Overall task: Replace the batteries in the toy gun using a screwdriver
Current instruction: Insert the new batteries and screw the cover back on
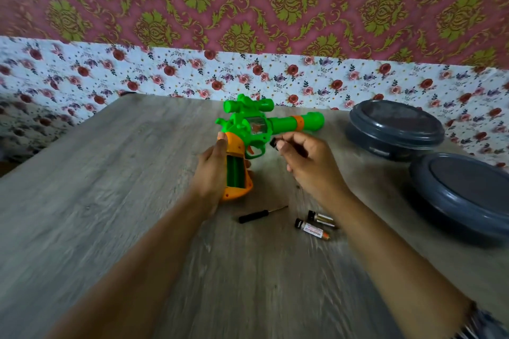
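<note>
A person's left hand (213,165) grips the orange handle of a green-and-orange toy gun (256,124) lying on a grey wood-grain table (110,187), the barrel pointing to the right. The handle's battery compartment (235,170) stands open, showing its green inner channels. Just right of the gun's trigger, the right hand (308,162) hovers with fingers curled, pinching a small dark object (273,142) between its fingertips; the blur hides what the object is. Nearer the person than the gun, a small black-handled screwdriver (261,214) lies flat on the table. To the right of the screwdriver, two batteries (315,226) rest side by side, partly tucked under the right forearm. Well to the right of the gun, two round dark grey lidded containers (396,126) sit near the table's edge, one behind the other. Floral paper covers the wall (165,69) behind the gun.
</note>
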The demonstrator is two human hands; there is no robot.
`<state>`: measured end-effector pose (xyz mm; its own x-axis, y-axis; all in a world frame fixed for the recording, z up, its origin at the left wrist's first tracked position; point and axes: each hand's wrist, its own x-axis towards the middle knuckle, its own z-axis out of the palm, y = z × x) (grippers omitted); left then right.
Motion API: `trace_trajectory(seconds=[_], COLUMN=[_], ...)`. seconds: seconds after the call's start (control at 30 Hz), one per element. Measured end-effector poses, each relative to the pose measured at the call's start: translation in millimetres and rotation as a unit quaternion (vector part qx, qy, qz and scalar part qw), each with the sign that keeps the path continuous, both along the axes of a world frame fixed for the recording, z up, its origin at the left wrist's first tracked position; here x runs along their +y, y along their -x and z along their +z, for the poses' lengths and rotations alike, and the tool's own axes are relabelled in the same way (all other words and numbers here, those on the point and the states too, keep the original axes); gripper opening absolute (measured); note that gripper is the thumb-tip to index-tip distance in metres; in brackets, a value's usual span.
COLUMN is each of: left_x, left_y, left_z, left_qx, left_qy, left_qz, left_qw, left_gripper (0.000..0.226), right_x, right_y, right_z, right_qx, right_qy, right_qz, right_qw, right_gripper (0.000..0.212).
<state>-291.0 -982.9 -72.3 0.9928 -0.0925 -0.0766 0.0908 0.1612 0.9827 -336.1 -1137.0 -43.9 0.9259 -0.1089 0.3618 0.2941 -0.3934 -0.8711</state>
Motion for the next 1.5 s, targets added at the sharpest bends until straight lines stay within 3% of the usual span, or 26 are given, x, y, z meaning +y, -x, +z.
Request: trace_trajectory(seconds=[0.1,0.27,0.4,0.53,0.63,0.77,0.9,1.17,1.5], left_x=[1.0,2.1,1.6,-0.8,-4.2,-8.8,-10.3,-13.8,-14.6], left_y=[2.4,3.3,5.2,9.0,11.6,11.4,12.0,14.8,11.9], left_z=[0.4,-2.0,-0.1,3.2,5.0,5.6,6.2,6.8,-0.5], left_qx=[0.003,-0.032,-0.046,-0.050,-0.056,-0.080,-0.093,-0.084,-0.123], left_qy=[0.039,0.016,0.019,0.012,0.002,-0.016,-0.026,-0.003,-0.072], left_qz=[-0.030,-0.038,-0.055,-0.045,-0.019,0.009,0.008,0.015,0.033], left_qw=[0.999,0.999,0.997,0.998,0.998,0.997,0.995,0.996,0.989], left_gripper=[0.065,0.068,0.067,0.046,0.027,0.020,0.021,0.020,0.031], right_x=[7.4,13.3,9.4,8.8,10.7,14.3,18.9,23.5,32.4], right_y=[10.2,12.5,13.5,14.4,14.3,12.2,8.6,-0.3,1.8], right_z=[-13.8,-21.0,-14.4,-10.9,-12.2,-15.4,-24.2,-34.2,-35.2], right_qx=[-0.023,-0.036,0.008,0.023,0.025,0.004,-0.039,-0.093,-0.102], right_qy=[0.049,0.017,-0.145,-0.263,-0.239,-0.163,-0.156,-0.086,0.005], right_qz=[0.058,0.061,0.046,0.070,0.072,0.065,0.016,-0.045,-0.060], right_qw=[0.997,0.997,0.988,0.962,0.968,0.985,0.987,0.991,0.993], right_gripper=[0.008,0.009,0.011,0.010,0.013,0.016,0.025,0.023,0.019])
